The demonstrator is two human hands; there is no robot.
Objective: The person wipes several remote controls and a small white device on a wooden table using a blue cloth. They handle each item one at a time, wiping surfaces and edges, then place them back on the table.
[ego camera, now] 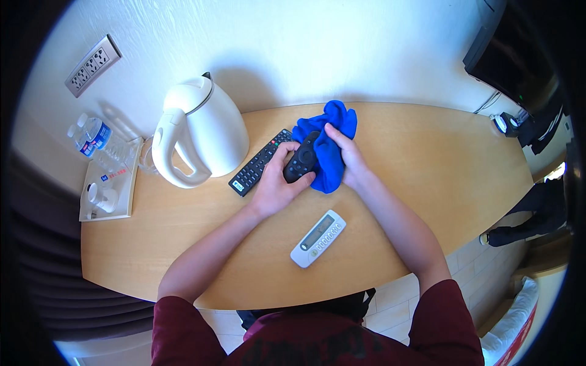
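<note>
My left hand (280, 183) grips a small black remote control (302, 158) by its lower end, thumb on one side and fingers on the other. A blue cloth (330, 155) lies bunched against the upper end and right side of this remote. My right hand (349, 155) holds the cloth, its thumb near the remote's top. Under and left of my left hand, a longer black remote control with many buttons (252, 176) lies slanted on the wooden desk (425, 169). Nearer to me lies a white air-conditioner remote (318, 239) with a grey display, touched by neither hand.
A white electric kettle (215, 130) stands left of the remotes. Farther left, a white tray (130, 192) holds plastic water bottles (103, 137) and a white cup (103, 197). A television (512, 59) is at the upper right. Another person's dark-clad leg (535, 219) shows beyond the desk's right edge.
</note>
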